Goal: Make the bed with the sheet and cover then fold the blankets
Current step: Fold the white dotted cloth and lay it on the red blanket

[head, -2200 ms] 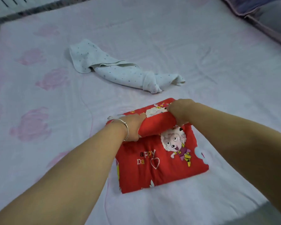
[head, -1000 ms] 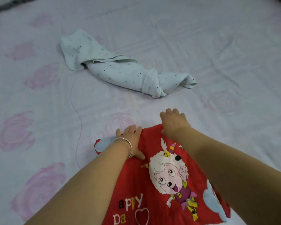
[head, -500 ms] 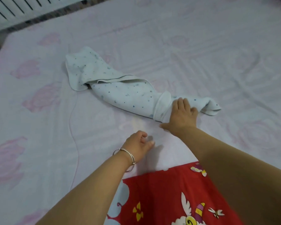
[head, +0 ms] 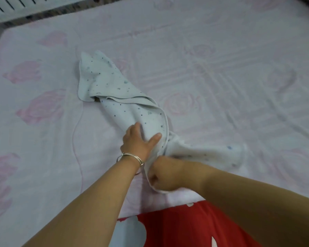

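Red blanket [head: 185, 227]: seen at the near edge, cut off by the bottom of the view; its far edge runs slightly uphill from left to right, and a pale blue patch is printed near its left corner.
Right hand [head: 163, 174]: held just beyond the red blanket, fingers curled into a fist; a gathered part of the dotted blanket's near end is gripped in it.
Left hand [head: 138, 141]: laid on the dotted blanket just beyond and left of the right hand; thumb is spread out to the right, and the cloth is pinched between thumb and fingers; a thin bangle [head: 130, 156] is worn on the wrist.
Dotted blanket [head: 118, 104]: pale, speckled, rumpled and twisted; found on the middle of the bed.
Long axis: laid diagonally, from a flat flap at the far left down to the hands, then turned right into a bunched tail [head: 212, 155].
Sheet [head: 239, 86]: pink rose print, spread flat over the bed, lightly creased.
Open room: wide bare sheet is left to the right of and beyond the blanket, and a broad strip to its left.
Far edge: the sheet's end is seen at the upper left, with a white slatted panel [head: 11, 6] behind it.
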The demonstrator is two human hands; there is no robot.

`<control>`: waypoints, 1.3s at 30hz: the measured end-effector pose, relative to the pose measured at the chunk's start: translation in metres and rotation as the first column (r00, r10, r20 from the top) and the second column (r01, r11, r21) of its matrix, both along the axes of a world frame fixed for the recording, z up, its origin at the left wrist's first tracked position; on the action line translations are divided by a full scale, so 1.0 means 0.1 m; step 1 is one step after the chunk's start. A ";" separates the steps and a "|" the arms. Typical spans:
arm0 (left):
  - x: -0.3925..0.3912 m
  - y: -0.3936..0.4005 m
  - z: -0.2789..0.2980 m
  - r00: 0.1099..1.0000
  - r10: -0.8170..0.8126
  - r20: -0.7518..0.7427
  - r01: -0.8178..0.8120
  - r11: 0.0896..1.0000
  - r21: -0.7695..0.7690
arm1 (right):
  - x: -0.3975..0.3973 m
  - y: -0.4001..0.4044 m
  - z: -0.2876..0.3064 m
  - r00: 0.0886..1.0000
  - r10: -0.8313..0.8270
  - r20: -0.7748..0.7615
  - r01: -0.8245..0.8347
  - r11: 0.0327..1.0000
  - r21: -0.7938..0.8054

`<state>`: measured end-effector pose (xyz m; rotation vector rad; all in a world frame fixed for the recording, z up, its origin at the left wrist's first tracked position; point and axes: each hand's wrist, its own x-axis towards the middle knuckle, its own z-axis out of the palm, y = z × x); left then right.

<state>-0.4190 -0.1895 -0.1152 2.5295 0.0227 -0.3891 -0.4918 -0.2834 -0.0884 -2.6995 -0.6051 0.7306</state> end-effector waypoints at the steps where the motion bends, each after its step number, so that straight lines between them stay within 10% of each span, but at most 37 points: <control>1: 0.01 -0.04 -0.01 0.999 -0.024 -0.045 0.023 0.999 -0.024 | 0.07 -0.01 0.01 0.986 -0.166 -0.009 0.167 0.981 0.096; 5: 0.07 -0.10 -0.02 0.992 -0.024 -0.125 0.018 0.999 -0.049 | 0.40 -0.27 -0.11 0.600 -0.796 0.085 0.768 0.602 0.217; 8: 0.12 -0.08 -0.01 0.990 0.006 -0.143 -0.020 0.995 -0.096 | 0.58 -0.42 -0.18 0.272 -0.863 -0.426 0.950 0.171 0.259; 10: 0.18 -0.05 0.01 0.979 0.057 -0.194 -0.091 0.980 -0.175 | 0.67 -0.41 -0.18 0.253 -0.771 -0.585 0.957 0.110 0.268; 14: 0.31 0.06 0.06 0.946 0.183 -0.267 -0.276 0.888 -0.367 | 0.84 -0.15 -0.19 0.372 -0.763 -0.529 0.909 0.184 0.373; 17: 0.40 0.21 0.13 0.900 0.268 -0.345 -0.419 0.750 -0.512 | 0.73 0.24 -0.06 0.756 -0.635 -0.159 0.624 0.627 0.467; 20: 0.42 0.62 0.05 0.835 0.489 -0.252 -0.550 0.736 -0.396 | 0.53 0.59 0.01 0.945 -0.258 -0.199 0.318 0.867 0.384; 24: 0.30 1.17 -0.18 0.725 0.640 -0.255 -0.681 0.722 -0.123 | 0.69 0.50 -0.09 0.818 -0.522 -0.239 0.574 0.716 0.399; 30: 0.28 1.23 -0.23 0.763 0.619 -0.188 -0.645 0.708 -0.288 | 1.26 0.28 -0.35 0.605 -0.792 0.089 0.782 0.611 0.123; 35: 0.35 1.17 -0.17 0.862 0.507 -0.016 -0.481 0.806 -0.344 | 1.51 0.18 -0.30 0.493 -0.851 -0.182 0.865 0.457 0.208; 39: 0.36 1.21 -0.23 0.928 0.372 0.006 -0.350 0.878 -0.326 | 1.53 0.27 -0.34 0.652 -0.727 -0.215 0.746 0.665 0.017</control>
